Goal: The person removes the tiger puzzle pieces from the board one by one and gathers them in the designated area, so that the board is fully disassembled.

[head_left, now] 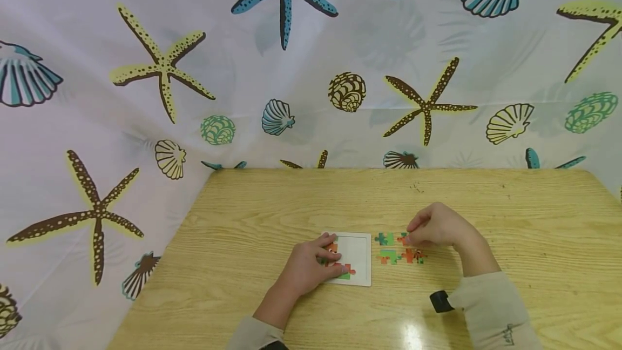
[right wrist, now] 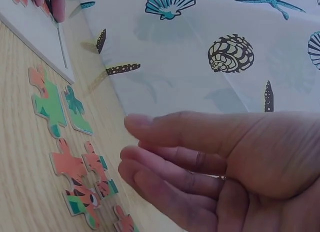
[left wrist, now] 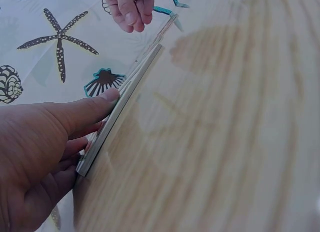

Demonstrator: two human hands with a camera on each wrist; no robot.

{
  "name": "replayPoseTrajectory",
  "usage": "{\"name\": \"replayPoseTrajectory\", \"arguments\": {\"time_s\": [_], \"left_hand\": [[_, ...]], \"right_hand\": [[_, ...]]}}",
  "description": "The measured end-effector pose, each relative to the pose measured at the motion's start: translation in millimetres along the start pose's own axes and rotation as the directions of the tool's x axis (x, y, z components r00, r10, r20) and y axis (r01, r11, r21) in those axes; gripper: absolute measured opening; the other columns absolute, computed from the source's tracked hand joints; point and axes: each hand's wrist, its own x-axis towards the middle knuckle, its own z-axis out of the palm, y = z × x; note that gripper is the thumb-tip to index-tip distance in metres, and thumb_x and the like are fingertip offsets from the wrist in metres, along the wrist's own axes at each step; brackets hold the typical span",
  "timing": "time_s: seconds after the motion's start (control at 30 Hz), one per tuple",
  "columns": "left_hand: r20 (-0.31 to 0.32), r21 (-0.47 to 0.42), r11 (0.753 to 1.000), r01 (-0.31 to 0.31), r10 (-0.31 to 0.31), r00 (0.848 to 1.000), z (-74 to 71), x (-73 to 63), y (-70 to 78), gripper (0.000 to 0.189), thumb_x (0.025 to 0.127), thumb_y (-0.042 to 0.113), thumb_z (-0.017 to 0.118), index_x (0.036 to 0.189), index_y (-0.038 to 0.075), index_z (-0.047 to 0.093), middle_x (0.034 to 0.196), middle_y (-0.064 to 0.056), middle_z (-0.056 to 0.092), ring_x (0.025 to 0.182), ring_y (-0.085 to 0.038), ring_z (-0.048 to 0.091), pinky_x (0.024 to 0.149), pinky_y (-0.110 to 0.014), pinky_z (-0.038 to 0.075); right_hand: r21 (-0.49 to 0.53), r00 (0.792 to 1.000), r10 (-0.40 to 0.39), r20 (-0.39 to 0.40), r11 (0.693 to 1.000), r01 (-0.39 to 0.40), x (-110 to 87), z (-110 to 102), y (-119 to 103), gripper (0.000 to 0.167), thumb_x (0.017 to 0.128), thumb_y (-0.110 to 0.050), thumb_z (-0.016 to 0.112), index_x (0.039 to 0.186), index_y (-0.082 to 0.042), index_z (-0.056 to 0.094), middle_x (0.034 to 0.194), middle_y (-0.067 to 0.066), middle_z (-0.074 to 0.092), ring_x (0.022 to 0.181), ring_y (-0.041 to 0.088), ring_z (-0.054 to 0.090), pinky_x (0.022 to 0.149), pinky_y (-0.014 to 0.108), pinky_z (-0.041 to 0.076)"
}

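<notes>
My left hand (head_left: pixel 308 266) rests on the left side of a white puzzle tray (head_left: pixel 368 261), its fingers spread over pieces inside. In the left wrist view the thumb lies on the tray's edge (left wrist: pixel 135 86). An orange-and-green jigsaw piece (head_left: pixel 347 274) shows in the tray beside the thumb. My right hand (head_left: pixel 439 226) hovers over loose pieces right of the tray. Its fingers are loosely bent, with nothing between them in the right wrist view. Below it lie a green piece (right wrist: pixel 76 110), a green-and-orange piece (right wrist: pixel 48 102), an orange piece with an eye (right wrist: pixel 71 162) and striped orange pieces (right wrist: pixel 96 164).
A wooden table (head_left: pixel 262 199) carries the tray and pieces. Behind it and at the left hangs a white cloth (head_left: pixel 311 123) printed with starfish and shells. A black strap (head_left: pixel 441 301) sits at the right sleeve (head_left: pixel 495 307).
</notes>
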Motion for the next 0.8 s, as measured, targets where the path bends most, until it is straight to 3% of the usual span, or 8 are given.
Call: {"name": "replayPoseTrajectory", "arguments": {"time_s": [0.2,0.4,0.8], "left_hand": [[-0.003,0.019,1.0,0.0,0.0,1.0,0.3,0.1,-0.8,0.025,0.084,0.016,0.089,0.104,0.002,0.083,0.151,-0.012,0.057,0.15,-0.032,0.04,0.117,-0.048,0.041],[-0.004,0.026,1.0,-0.014,0.014,1.0,-0.2,-0.5,0.7,0.027,0.084,0.018,0.089,0.103,0.001,0.083,0.15,-0.014,0.057,0.149,-0.034,0.041,0.117,-0.05,0.041],[-0.02,0.064,0.997,-0.033,0.034,0.999,0.2,-0.1,0.3,0.029,0.085,0.024,0.088,0.102,0.002,0.083,0.147,-0.014,0.06,0.146,-0.034,0.045,0.117,-0.051,0.041]], "right_hand": [[0.053,0.999,-0.033,0.016,0.998,0.032,5.1,2.2,0.4,0.025,0.09,-0.008,0.08,0.107,0.008,0.073,0.088,0.008,0.076,0.075,0.018,0.068,0.071,0.035,0.059],[0.126,0.995,-0.079,0.052,0.989,0.072,8.6,5.5,0.4,0.034,0.093,-0.013,0.079,0.117,0.01,0.072,0.098,0.011,0.079,0.089,0.024,0.076,0.078,0.037,0.063],[0.167,0.994,-0.075,0.075,0.984,0.062,13.2,12.3,-0.1,0.032,0.093,-0.009,0.078,0.116,0.012,0.07,0.1,0.011,0.078,0.087,0.021,0.076,0.084,0.039,0.064]]}}
